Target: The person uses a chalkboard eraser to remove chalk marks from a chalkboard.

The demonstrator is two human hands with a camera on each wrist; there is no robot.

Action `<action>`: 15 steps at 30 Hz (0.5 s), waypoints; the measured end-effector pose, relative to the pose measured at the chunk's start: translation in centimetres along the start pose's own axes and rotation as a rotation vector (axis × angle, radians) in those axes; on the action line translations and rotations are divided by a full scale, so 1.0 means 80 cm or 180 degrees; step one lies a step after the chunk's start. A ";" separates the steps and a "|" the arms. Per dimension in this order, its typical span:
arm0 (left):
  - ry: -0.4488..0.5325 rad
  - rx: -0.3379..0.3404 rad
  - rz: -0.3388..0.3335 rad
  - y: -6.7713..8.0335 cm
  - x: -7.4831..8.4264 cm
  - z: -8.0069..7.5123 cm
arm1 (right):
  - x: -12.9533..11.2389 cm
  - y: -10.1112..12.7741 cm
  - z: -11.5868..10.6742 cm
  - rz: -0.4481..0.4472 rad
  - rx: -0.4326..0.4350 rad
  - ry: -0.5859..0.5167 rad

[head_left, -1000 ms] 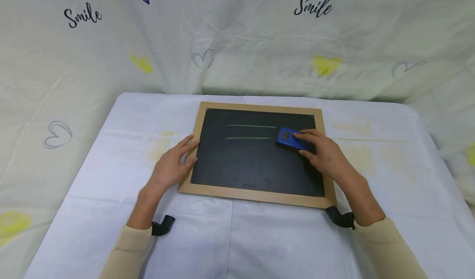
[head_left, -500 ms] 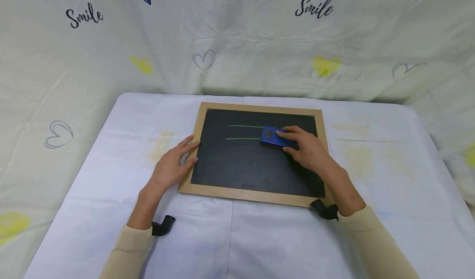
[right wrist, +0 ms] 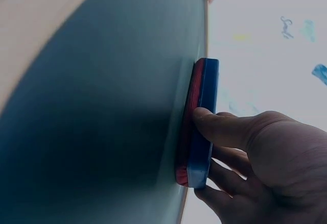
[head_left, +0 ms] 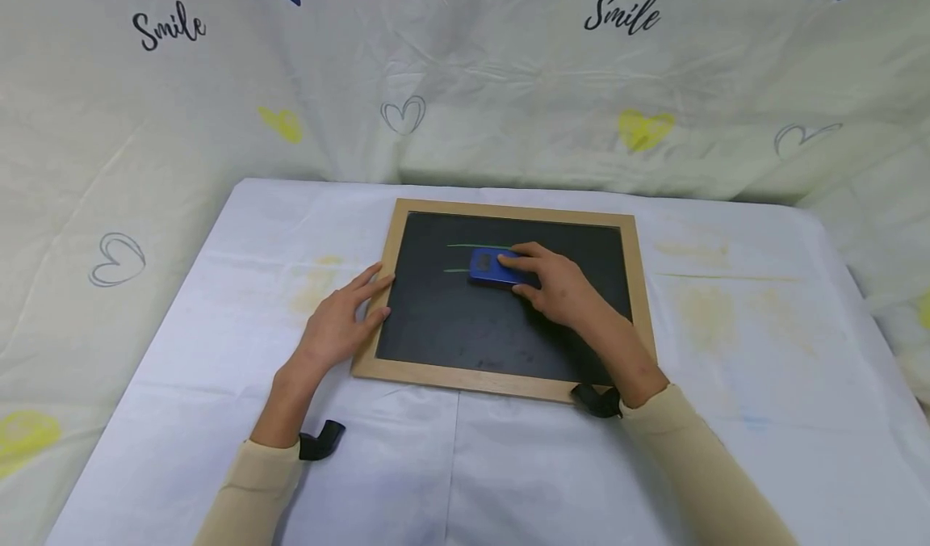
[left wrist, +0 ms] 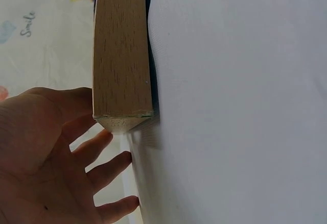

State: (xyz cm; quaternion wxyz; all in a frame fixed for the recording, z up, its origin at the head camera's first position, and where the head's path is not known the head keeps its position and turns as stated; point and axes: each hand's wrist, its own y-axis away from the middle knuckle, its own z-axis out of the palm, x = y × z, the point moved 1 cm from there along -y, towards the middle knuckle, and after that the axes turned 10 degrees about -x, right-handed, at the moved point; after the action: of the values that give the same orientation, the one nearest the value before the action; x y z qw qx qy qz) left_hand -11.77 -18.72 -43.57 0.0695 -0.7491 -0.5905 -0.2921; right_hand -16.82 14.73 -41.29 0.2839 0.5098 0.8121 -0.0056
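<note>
A small blackboard (head_left: 443, 328) with a wooden frame (head_left: 479, 380) lies on the white-covered table. My right hand (head_left: 563, 287) grips a blue eraser (head_left: 485, 266) flat on the board, thumb on one side and fingers on the other. In the right wrist view the red felt underside of the eraser (right wrist: 191, 127) meets the dark surface. Two green chalk lines (head_left: 465, 245) show left of the eraser; their right parts are covered or gone. My left hand (head_left: 337, 324) rests on the frame's left side with fingers spread, and in the left wrist view the frame's corner (left wrist: 122, 55) stands beside the palm.
The white tablecloth (head_left: 392, 465) bears faint yellow smudges (head_left: 708, 316) and a thin yellow line right of the board. Behind the table hangs a pale curtain (head_left: 508, 126) printed with hearts and "Smile". A black strap piece (head_left: 322, 441) sticks out from each cuff.
My right hand has slid the eraser leftward along the two green lines, and less of them shows on the right. My left hand stays in place on the frame.
</note>
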 end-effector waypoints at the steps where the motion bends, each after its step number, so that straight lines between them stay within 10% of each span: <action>1: 0.0001 -0.0001 0.0004 0.000 0.000 0.000 | -0.005 -0.003 0.001 -0.0008 -0.0018 -0.0002; 15: 0.0011 -0.0044 0.0000 0.002 0.001 -0.001 | -0.063 -0.041 0.023 -0.0227 -0.0121 0.0124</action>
State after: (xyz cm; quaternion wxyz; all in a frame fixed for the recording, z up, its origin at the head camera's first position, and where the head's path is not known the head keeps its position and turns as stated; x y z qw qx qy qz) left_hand -11.65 -18.75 -43.46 0.0652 -0.7491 -0.5883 -0.2974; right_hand -17.10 8.48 -41.36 0.2772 0.4751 0.8351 0.0097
